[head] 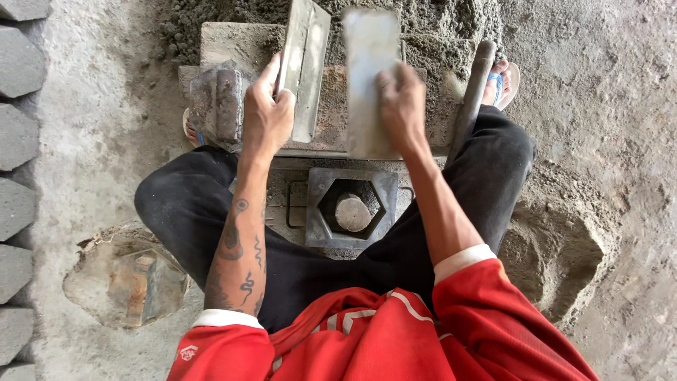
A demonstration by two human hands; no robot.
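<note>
Rough concrete floor, dusted grey, fills the view beneath a seated person in a red shirt and dark trousers. Two flat metal plates are in hand. The left hand is curled shut around the lower edge of the narrow plate, held tilted on edge; its top is cut off by the frame. The right hand is closed on the wider plate, which is blurred, so its surface and the fingers behind it are hard to make out.

Just below the hands, between the knees, sits one square metal mould with a hexagonal opening and a round plug in its middle. Beneath the plates lies a low wooden board, partly covered. A grey metal block stands touching the left hand's side. One dark round bar leans by the right knee. Damp cement mix is heaped beyond. Six grey pavers line the left edge, all cut off. One sandalled foot shows; the other is nearly hidden.
</note>
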